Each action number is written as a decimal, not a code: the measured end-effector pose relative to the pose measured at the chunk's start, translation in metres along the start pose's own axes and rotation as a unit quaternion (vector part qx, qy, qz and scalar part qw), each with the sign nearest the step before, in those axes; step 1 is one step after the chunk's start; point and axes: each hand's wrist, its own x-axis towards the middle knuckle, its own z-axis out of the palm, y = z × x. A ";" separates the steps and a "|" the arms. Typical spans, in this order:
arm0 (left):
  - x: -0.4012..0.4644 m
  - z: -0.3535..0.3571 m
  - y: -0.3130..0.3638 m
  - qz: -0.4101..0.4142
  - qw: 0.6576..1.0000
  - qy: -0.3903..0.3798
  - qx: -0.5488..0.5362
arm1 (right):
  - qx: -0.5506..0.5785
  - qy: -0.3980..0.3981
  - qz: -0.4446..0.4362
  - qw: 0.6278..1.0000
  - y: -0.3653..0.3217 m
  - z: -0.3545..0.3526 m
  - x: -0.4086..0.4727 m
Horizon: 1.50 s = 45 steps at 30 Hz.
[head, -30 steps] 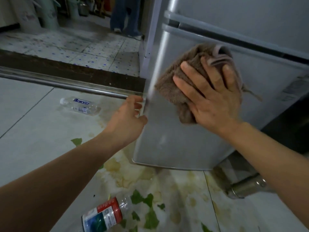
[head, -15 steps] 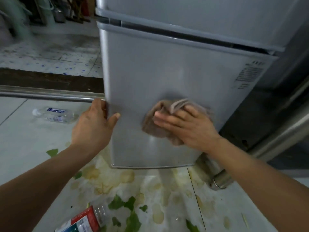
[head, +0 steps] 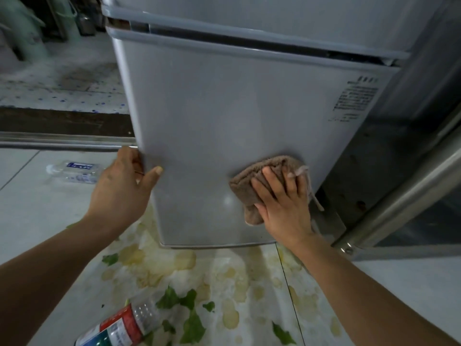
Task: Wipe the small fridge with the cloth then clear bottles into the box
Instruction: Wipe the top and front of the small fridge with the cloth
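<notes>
The small grey fridge [head: 224, 108] fills the middle of the view, its lower door facing me. My right hand [head: 284, 203] presses a folded brown cloth [head: 252, 186] flat against the door's lower right part. My left hand [head: 124, 186] grips the door's left edge, thumb on the front face. A clear bottle with a blue label [head: 74, 171] lies on the floor to the left. A bottle with a red and green label [head: 119, 325] lies on the floor near the bottom edge. No box is in view.
The tiled floor below the fridge bears yellowish stains [head: 159, 263] and green leaf scraps [head: 189, 320]. A metal door rail [head: 62, 141] runs along the left. A steel frame post [head: 404, 196] slants at the right beside the fridge.
My right hand has carried the cloth from the door's upper part down to its lower right. My left hand stays on the door's left edge. The view has shifted to face the door.
</notes>
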 end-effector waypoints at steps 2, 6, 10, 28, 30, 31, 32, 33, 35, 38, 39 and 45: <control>-0.003 0.001 0.002 -0.006 1.000 0.006 -0.017 | 0.014 0.023 0.028 0.999 0.003 -0.009 0.011; -0.009 0.007 0.001 -0.022 0.998 0.015 -0.048 | 0.042 0.156 0.228 0.960 0.028 -0.030 0.069; -0.012 0.015 -0.004 -0.012 0.999 0.010 -0.040 | 0.069 0.242 0.355 0.900 0.030 -0.034 0.096; -0.017 0.016 -0.018 0.007 0.997 -0.019 -0.072 | 0.256 0.071 0.471 0.841 -0.009 -0.013 0.020; -0.020 0.018 -0.019 -0.005 0.998 -0.015 -0.059 | 0.183 0.161 0.402 0.883 0.007 -0.022 0.047; -0.021 0.020 -0.020 -0.014 0.998 -0.014 -0.058 | 0.147 0.188 0.373 0.897 0.015 -0.024 0.056; -0.020 0.022 -0.021 -0.021 0.998 -0.015 -0.056 | 0.117 0.199 0.348 0.909 0.019 -0.021 0.060; -0.019 0.024 -0.021 -0.022 0.998 -0.018 -0.053 | 0.087 0.197 0.324 0.921 0.021 -0.017 0.058; -0.018 0.028 -0.024 -0.013 0.999 -0.014 -0.046 | 0.045 0.154 0.258 0.953 0.012 -0.005 0.042; -0.016 0.031 -0.029 -0.009 0.999 -0.006 -0.042 | 0.033 0.075 0.109 0.991 -0.003 0.023 0.000; -0.015 0.031 -0.030 -0.010 0.999 -0.009 -0.040 | 0.025 0.046 0.060 0.997 -0.006 0.030 -0.012; -0.014 0.028 -0.029 -0.020 0.998 -0.027 -0.050 | -0.043 -0.062 -0.228 0.971 -0.007 0.027 -0.029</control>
